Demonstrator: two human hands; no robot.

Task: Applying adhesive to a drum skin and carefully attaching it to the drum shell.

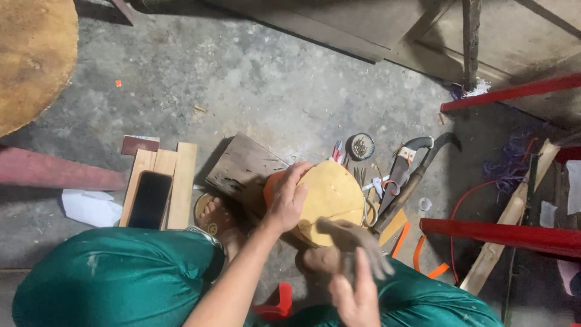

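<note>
Heads up, your right hand [354, 275] is a motion-blurred smear right at the near edge of the yellow dome-shaped piece [330, 200], so I honestly can't tell if it's open or gripping something. There's a brownish blur in it that might be a rag or a block. If it skids off that curved surface, I'd guess your knuckles land on the concrete floor [260, 79]. Your left hand [289, 197] is spread open and pressed flat over the left side of the dome, holding it steady but not really clamping it. The dome sits on the floor between your knees, leaning against something orange underneath, so it could roll or kick out if you push hard. Your sandalled foot [215, 215] is just beside it, touching the dark wooden board [242, 166], easy to bump. Just past the dome there's a hand saw [400, 169] and a curved blade [423, 160] lying with small tools, near enough that a slip could send your fingers that way. The phone [149, 200] on the light wood slats [175, 181] sits off to your left, probably safe, though dust might get it.
</note>
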